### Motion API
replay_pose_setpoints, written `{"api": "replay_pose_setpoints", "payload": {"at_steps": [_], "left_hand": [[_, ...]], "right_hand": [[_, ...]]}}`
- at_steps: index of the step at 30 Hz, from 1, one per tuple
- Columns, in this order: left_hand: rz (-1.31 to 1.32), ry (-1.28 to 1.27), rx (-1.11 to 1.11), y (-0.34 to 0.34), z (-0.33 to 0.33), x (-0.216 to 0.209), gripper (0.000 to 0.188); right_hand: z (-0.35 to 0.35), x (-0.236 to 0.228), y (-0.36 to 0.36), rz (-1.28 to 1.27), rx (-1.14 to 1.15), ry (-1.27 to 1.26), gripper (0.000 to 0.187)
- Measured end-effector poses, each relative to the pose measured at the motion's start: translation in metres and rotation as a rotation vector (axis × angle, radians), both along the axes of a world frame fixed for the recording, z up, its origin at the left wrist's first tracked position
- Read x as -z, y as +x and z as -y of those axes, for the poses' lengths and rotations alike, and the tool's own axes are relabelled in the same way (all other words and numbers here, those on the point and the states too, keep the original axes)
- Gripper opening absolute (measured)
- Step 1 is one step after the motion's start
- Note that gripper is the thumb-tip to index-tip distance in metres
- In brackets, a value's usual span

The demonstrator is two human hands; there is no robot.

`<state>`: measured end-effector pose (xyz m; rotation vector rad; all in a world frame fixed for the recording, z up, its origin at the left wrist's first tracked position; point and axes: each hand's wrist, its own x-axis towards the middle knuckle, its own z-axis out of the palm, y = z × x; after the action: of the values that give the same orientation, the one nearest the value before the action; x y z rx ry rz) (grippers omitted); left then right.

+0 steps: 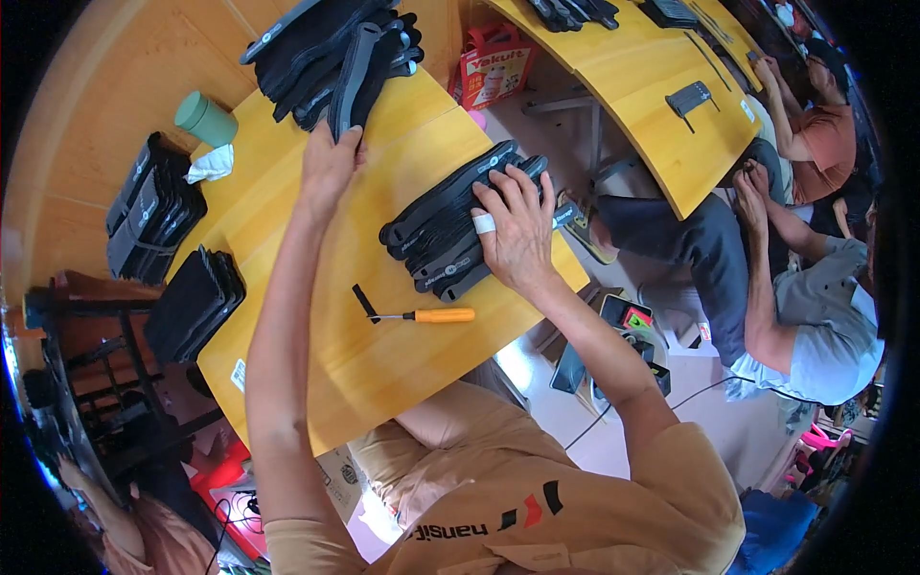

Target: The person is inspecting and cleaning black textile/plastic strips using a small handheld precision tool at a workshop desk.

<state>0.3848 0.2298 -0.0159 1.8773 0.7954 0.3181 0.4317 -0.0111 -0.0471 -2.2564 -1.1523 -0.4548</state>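
Note:
My left hand (331, 171) is closed round the near end of a black padded strap (359, 84). That strap lies against a heap of similar black pieces (302, 62) at the far edge of the yellow table (335, 374). My right hand (515, 225) lies spread over a neat stack of black padded straps (431, 216) with small pale markings. White tape wraps one of its digits. Nearer me, an orange-handled screwdriver (444, 315) rests on the table, its shaft touching a short black strip (365, 304).
Folded black pieces are piled at the table's left edge (195, 305), beside a banded bundle (153, 216). A green cup (205, 119) and white tissue (210, 164) stand behind. Co-workers sit right, by another yellow table (661, 105). A red bag (494, 69) is on the floor.

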Motion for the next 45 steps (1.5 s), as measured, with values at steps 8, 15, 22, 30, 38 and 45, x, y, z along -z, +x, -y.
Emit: {"api": "replay_pose_setpoints", "payload": {"at_steps": [8, 15, 22, 30, 38, 45], "left_hand": [[-0.113, -0.092, 0.285, -0.053, 0.025, -0.033, 0.014], [0.051, -0.343, 0.177, -0.116, 0.069, -0.064, 0.018], [0.196, -0.397, -0.018, -0.220, 0.130, -0.067, 0.022], [0.273, -0.483, -0.223, -0.287, 0.226, -0.019, 0.024], [0.305, -0.405, -0.674, -0.301, 0.247, -0.018, 0.022], [0.658, -0.566, -0.838, -0.347, 0.226, -0.012, 0.023]], "right_hand": [[0.000, 0.001, -0.002, 0.023, -0.004, 0.019, 0.026], [0.002, 0.008, 0.000, 0.022, -0.033, 0.094, 0.025], [0.029, -0.036, -0.035, -0.248, -0.204, 0.437, 0.023], [0.031, -0.062, -0.213, -1.571, -0.449, 0.301, 0.035], [0.042, -0.034, -0.234, -1.374, -0.359, 0.510, 0.008], [0.077, -0.089, -0.112, -0.975, -0.132, 0.637, 0.018]]}}
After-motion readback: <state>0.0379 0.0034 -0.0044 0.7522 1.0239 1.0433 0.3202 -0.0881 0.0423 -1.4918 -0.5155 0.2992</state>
